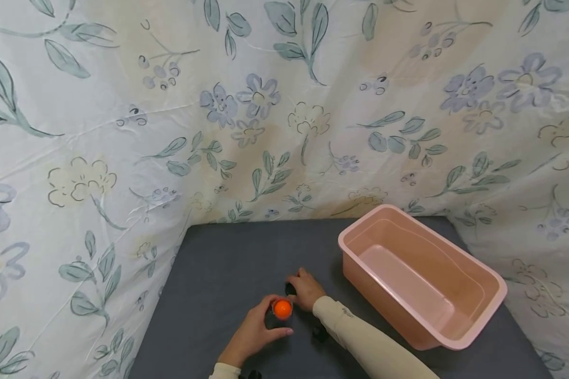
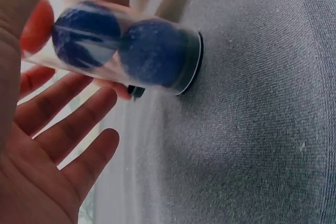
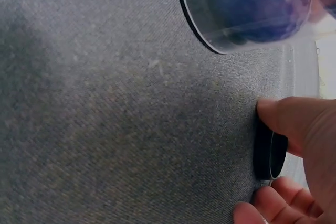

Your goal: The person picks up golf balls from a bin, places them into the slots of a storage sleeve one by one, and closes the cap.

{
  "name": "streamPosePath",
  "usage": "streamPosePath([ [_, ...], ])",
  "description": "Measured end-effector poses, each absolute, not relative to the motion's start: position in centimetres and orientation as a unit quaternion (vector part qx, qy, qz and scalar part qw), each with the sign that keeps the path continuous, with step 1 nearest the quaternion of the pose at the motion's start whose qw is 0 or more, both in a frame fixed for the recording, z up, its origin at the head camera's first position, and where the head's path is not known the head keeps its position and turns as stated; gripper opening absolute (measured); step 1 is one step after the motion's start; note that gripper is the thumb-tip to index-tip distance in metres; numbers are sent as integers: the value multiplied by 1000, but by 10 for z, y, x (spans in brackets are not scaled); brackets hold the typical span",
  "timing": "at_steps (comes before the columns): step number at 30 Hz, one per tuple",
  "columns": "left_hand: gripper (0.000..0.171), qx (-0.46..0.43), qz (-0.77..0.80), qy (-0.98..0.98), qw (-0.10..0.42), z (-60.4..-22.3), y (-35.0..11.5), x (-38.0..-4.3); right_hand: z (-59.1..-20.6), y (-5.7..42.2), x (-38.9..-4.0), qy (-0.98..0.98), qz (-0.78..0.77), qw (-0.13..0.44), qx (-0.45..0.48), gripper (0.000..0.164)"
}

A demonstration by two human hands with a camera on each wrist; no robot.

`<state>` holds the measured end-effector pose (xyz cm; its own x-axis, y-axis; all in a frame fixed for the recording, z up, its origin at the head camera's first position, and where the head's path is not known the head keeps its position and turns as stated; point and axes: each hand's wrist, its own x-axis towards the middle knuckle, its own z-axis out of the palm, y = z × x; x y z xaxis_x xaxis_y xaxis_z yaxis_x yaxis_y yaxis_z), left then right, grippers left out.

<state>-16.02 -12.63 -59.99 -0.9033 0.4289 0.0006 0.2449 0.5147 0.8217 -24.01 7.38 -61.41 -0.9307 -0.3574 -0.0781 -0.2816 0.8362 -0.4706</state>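
Observation:
A clear tube [image 2: 121, 74] stands upright on the dark cloth, with two blue balls [image 2: 86, 35] stacked inside it and an orange ball [image 1: 282, 309] at its top. My left hand [image 1: 251, 334] is spread around the tube. Its fingers look straight in the left wrist view, and in the head view the thumb sits apart from the tube. Just beyond the tube, my right hand [image 1: 308, 292] pinches a round black lid [image 3: 263, 153] by its edge, thumb on one side and fingers on the other, down at the cloth.
To the right stands a deep pink plastic bin [image 1: 474, 316], beside my right forearm. Dark grey cloth [image 1: 237, 252] covers the table. A flower-printed curtain [image 1: 284, 131] hangs behind the table and along its sides.

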Motion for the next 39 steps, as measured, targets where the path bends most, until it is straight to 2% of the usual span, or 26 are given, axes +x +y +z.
streamPosePath([
  [7, 70, 196, 473, 855, 88, -589, -133, -158, -614, 79, -238, 950, -249, 75, -174, 45],
  [16, 62, 181, 463, 863, 88, -579, -135, -156, -590, 96, -223, 925, -337, 76, -160, 48],
  [26, 62, 176, 450, 873, 70, -567, -140, -153, -559, 100, -214, 908, -377, 33, -180, 38],
  [34, 52, 190, 440, 877, 39, -559, -144, -151, -532, 97, -198, 896, -403, 2, -186, 36],
  [39, 47, 202, 450, 869, 33, -555, -143, -150, -519, 96, -182, 885, -423, -43, -193, 34],
])
